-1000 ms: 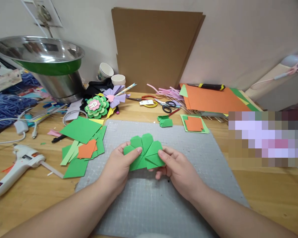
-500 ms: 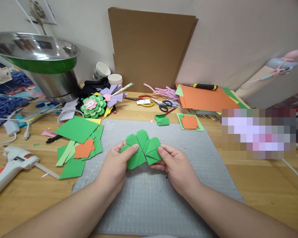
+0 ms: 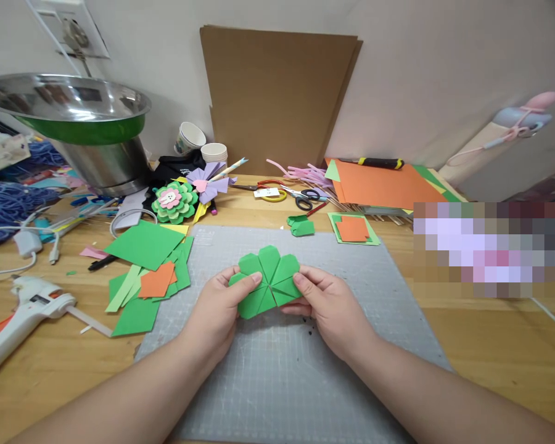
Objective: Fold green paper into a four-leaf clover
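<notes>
Between my hands, above the grey cutting mat [image 3: 259, 382], is a green paper flower [image 3: 269, 265] with rounded, creased petals and a narrow slit running from its centre to the near edge. My left hand [image 3: 222, 302] pinches its left side, thumb on top. On the right side, my right hand [image 3: 326, 302] grips a petal between thumb and fingers; some fingertips are hidden beneath the paper. A small folded green paper piece [image 3: 301, 226] lies at the mat's far edge. Beside it rests a stack of small green and orange paper [image 3: 354, 229].
Green paper sheets [image 3: 143, 243] and an orange piece [image 3: 156, 280] lie left, near a white glue gun [image 3: 32, 314]. Scissors [image 3: 305, 197], a layered paper flower [image 3: 174, 201] and orange sheets [image 3: 383, 185] line the back. A metal bowl [image 3: 97, 102] stands far left.
The flower's right part has swung toward the left part, so the slit is narrower and the petals lie flatter. Both hands keep their hold. The view has tilted slightly.
</notes>
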A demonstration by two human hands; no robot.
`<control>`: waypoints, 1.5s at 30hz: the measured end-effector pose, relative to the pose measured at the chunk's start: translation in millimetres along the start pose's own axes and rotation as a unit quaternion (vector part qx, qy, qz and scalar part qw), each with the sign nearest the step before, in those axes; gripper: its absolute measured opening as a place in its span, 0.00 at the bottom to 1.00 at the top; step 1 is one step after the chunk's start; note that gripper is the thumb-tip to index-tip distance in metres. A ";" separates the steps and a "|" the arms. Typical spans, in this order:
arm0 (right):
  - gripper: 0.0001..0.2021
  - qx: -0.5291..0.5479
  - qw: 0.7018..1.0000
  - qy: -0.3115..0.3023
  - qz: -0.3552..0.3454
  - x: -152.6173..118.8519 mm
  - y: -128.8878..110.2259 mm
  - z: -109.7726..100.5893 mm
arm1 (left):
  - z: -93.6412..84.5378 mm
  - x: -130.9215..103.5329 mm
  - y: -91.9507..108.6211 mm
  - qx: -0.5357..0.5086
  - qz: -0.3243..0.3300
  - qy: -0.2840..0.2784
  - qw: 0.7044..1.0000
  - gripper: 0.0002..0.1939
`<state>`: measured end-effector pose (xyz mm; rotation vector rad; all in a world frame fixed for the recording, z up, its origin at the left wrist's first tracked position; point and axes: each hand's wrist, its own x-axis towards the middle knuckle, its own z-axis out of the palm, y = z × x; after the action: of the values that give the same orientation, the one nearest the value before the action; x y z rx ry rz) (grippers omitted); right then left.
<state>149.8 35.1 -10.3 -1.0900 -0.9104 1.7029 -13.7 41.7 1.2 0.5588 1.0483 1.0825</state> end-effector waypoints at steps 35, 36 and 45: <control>0.14 -0.031 0.999 0.014 -0.008 -1.4 -3.4 -0.2 | 0.7 -0.8 -1.9 0.001 -0.014 -0.011 1.000 0.16; 0.14 -0.027 1.000 0.014 -0.006 -1.5 -3.5 0.1 | 1.2 -0.7 -1.8 0.001 -0.016 -0.012 1.000 0.16; 0.14 0.029 0.999 -0.017 0.002 -4.5 -2.1 1.0 | 1.3 -1.6 -3.2 0.016 -0.008 -0.026 0.999 0.17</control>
<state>150.4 31.4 -6.8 -1.0270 -0.8758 1.7452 -11.3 39.1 -0.1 0.6001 1.0242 1.0333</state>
